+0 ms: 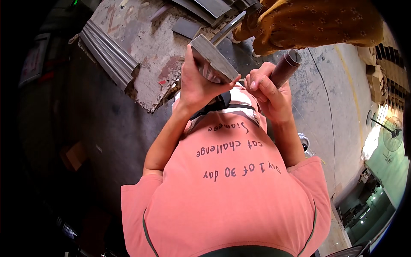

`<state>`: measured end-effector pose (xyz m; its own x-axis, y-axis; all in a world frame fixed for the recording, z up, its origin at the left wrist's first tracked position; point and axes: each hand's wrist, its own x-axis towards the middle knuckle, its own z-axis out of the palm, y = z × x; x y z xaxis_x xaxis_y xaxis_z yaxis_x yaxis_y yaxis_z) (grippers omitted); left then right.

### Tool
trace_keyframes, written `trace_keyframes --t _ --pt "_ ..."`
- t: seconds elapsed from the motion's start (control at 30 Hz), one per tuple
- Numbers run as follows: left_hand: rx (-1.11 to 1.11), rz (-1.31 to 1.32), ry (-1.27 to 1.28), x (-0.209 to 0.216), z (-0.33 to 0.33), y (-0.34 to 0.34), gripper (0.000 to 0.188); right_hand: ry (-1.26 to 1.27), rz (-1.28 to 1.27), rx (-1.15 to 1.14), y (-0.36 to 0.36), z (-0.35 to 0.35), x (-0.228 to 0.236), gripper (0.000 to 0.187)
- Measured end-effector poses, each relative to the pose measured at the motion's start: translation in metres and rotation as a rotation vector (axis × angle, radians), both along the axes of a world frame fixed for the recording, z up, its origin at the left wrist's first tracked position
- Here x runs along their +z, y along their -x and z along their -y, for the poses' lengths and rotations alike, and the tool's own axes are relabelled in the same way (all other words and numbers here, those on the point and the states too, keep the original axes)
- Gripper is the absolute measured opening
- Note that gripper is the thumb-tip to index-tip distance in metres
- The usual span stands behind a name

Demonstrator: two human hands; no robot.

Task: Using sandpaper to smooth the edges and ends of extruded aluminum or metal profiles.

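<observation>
My left hand [195, 85] is wrapped round a grey rectangular metal piece [216, 59], fingers along one side and the thumb at its near end. The piece is held tilted in front of my body, and its underside is partly hidden by my palm. To the right, my right hand [273, 95] is closed on a dark reddish-brown round handle [286, 68], whose blunt slotted end points up and away. Whatever lies at the handle's other end is hidden by my fist. The two hands are close together, with the thumb of the left near the right knuckles.
A worn, paint-spotted board [147, 55] lies ahead, with long ribbed metal profiles [109, 53] at its left edge. A flat grey plate [186, 28] rests on it. Another person's brown patterned garment [317, 21] is close by. A cable [327, 92] crosses the floor; a fan [391, 133] stands far right.
</observation>
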<state>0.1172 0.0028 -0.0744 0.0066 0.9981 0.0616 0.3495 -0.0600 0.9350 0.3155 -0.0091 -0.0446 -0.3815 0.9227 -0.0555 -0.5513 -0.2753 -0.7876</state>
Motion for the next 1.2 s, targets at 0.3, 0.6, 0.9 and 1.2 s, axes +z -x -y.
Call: trace_keyframes --t 0.3,0.6,0.9,1.2 --pt "0.003 0.029 -0.071 -0.004 -0.002 0.002 0.069 -0.031 0.071 -0.033 0.004 -0.004 -0.003 0.016" --pt "0.011 0.056 -0.052 -0.004 -0.001 0.002 0.067 -0.007 -0.134 0.034 0.007 -0.008 -0.006 0.019" --pt "-0.019 0.105 -0.090 -0.005 -0.003 0.000 0.066 0.023 -0.228 0.064 0.008 -0.009 -0.002 0.020" --pt "-0.002 0.095 -0.011 -0.002 -0.002 0.001 0.069 0.035 -0.087 0.044 0.008 -0.007 -0.006 0.016"
